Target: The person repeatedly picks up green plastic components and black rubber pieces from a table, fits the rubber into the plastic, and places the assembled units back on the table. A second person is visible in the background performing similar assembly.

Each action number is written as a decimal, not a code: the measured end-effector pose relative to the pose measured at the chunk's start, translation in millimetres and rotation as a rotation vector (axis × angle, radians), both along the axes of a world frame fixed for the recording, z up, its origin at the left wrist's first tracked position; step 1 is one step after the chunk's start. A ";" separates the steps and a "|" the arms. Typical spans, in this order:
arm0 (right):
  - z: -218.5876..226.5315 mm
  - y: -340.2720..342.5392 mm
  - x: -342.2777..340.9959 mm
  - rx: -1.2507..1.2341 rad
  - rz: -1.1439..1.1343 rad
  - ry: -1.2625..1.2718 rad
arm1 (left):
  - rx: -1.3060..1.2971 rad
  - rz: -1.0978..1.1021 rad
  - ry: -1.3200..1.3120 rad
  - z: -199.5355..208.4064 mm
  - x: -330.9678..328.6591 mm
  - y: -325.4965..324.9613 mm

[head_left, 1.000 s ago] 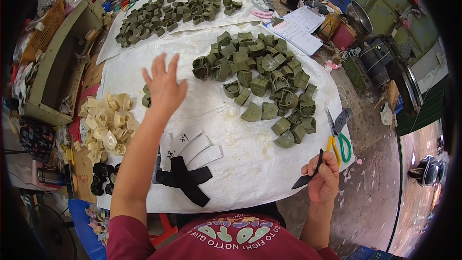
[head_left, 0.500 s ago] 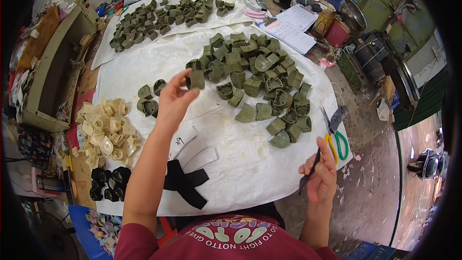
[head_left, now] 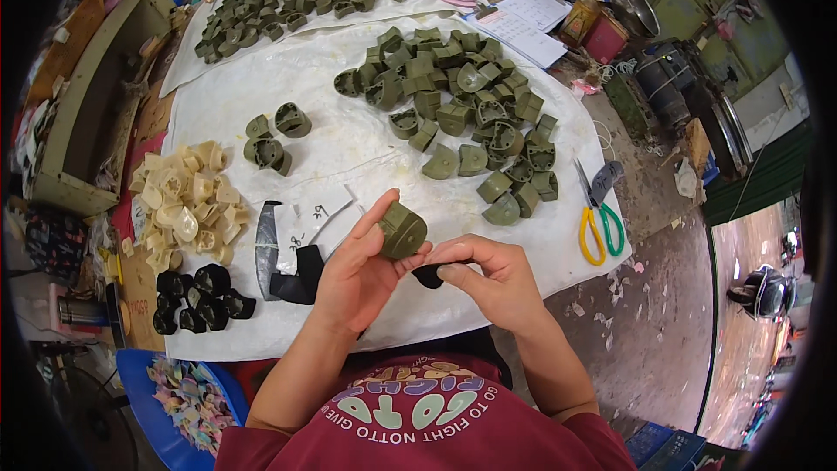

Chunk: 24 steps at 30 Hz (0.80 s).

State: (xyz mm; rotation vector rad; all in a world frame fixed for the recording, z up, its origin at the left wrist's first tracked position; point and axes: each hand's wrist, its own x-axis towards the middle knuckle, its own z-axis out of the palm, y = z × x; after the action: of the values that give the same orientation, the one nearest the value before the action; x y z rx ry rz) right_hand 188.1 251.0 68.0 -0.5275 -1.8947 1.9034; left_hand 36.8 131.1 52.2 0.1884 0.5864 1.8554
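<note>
My left hand (head_left: 353, 283) holds up an olive-green shoe heel (head_left: 404, 229), its curved side facing me, between thumb and fingers above the near part of the table. Close beside it, my right hand (head_left: 493, 283) pinches a small black strip of material (head_left: 427, 276); much of the strip is covered by the fingers. A large pile of olive heels (head_left: 453, 118) lies beyond my hands, towards the right. A few heels (head_left: 265, 153) stand apart to the left. Black cut pieces (head_left: 296, 277) and white cut pieces (head_left: 301, 214) lie left of my left hand, partly overlapping.
Cream heels (head_left: 187, 205) are heaped at the left, with black-covered heels (head_left: 199, 298) nearer me. Scissors (head_left: 593, 218) with yellow and green handles lie at the right edge. More olive heels (head_left: 305, 0) cover the far table. A blue tub (head_left: 131, 384) of scraps stands lower left.
My left hand has drawn back from near the pile with an olive heel. My right hand has moved left, bringing the black strip beside the heel.
</note>
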 end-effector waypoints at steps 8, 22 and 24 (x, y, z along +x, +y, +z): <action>32.2 6.2 0.6 0.403 0.070 -0.074 | -0.287 -0.058 0.669 3.5 -11.7 -19.7; 29.4 -5.7 -12.7 0.208 0.041 -0.109 | -0.267 -0.071 0.567 14.5 8.8 -24.0; 26.2 -3.6 -10.8 0.184 0.033 -0.071 | -0.261 -0.068 0.605 23.3 12.0 -21.8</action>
State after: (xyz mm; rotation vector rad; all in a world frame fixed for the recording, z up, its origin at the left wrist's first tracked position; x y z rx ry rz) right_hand 177.4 247.4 94.2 -0.5142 -2.1103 1.7284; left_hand 48.9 109.3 75.5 0.5973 1.2128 1.6262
